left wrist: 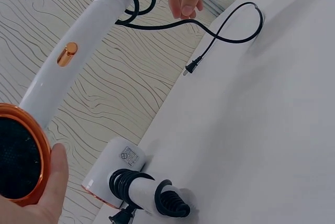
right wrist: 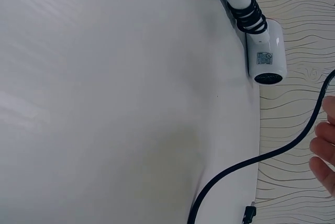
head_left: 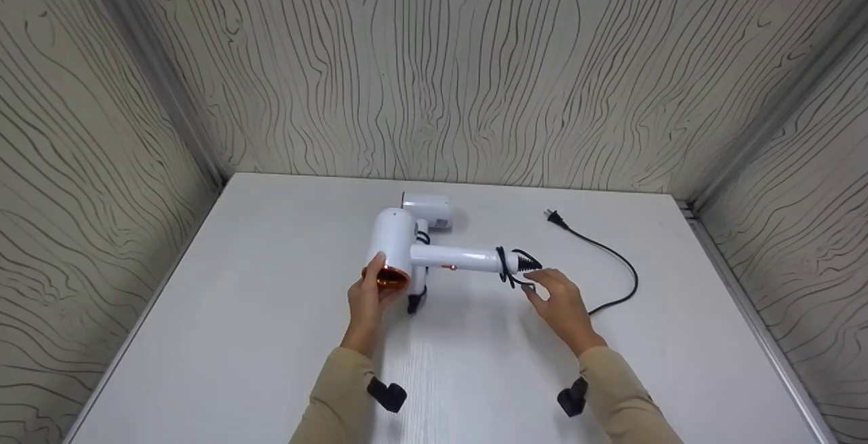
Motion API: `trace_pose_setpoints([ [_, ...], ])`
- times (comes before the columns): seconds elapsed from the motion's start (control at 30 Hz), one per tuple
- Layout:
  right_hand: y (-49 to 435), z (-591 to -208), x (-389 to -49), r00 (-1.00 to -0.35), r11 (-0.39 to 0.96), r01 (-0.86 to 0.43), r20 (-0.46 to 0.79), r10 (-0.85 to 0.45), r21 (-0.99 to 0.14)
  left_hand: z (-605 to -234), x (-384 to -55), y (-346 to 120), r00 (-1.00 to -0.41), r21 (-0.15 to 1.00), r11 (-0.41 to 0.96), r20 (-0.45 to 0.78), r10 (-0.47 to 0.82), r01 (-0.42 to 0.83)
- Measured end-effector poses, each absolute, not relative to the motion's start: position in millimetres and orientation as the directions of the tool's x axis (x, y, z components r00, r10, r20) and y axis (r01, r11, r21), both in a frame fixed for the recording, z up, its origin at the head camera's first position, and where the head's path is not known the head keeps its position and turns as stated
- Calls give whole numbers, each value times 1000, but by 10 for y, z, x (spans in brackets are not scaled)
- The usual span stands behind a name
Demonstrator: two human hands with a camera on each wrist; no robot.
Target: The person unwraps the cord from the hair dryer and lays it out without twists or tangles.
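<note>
My left hand grips a white hair dryer by its barrel, near the copper-coloured rim. Its handle points right, with a small copper switch. Black cord loops loosely around the handle's end, then runs off toward a two-pin plug on the table. At that end is my right hand, thumb and fingers apart around the cord in the head view. Left wrist view: its fingertips come right above the cord, which passes unbroken below them.
Behind the held dryer, a second white hair dryer lies on the white table, its black cord wound around its handle. Wood-patterned panels rise at the back and both sides. Each sleeve carries a small black device.
</note>
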State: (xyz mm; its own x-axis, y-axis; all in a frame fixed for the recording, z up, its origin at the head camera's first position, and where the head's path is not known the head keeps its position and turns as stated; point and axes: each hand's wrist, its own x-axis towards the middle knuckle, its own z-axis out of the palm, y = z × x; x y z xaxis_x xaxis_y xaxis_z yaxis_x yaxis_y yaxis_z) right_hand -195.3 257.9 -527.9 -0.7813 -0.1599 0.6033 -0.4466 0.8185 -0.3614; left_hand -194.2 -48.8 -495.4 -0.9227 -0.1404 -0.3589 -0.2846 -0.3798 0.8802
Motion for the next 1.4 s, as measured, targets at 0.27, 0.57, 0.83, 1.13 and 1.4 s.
trace_pose_setpoints([
  [0.27, 2528, -5257, -1977, -793, 813, -446, 586, -166, -373, -4960, -1954, -478, -924, 884, -363, -361, -126, -295],
  [0.57, 2487, -5233, -1969, -840, 830, -397, 519, -157, -391, -4967, -1955, -465, -926, 894, -343, -350, -139, -287],
  [0.83, 2484, -5256, -1982, -812, 820, -439, 552, -189, -367, -4971, -1957, -459, -928, 900, -331, -345, -139, -285],
  [1.13, 2498, -5241, -2011, -795, 839, -431, 579, -179, -332, -4984, -1934, -473, -927, 901, -323, -347, -140, -288],
  [1.4, 2546, -5183, -2024, -775, 809, -462, 609, -169, -364, -5016, -1937, -509, -928, 909, -296, -346, -139, -295],
])
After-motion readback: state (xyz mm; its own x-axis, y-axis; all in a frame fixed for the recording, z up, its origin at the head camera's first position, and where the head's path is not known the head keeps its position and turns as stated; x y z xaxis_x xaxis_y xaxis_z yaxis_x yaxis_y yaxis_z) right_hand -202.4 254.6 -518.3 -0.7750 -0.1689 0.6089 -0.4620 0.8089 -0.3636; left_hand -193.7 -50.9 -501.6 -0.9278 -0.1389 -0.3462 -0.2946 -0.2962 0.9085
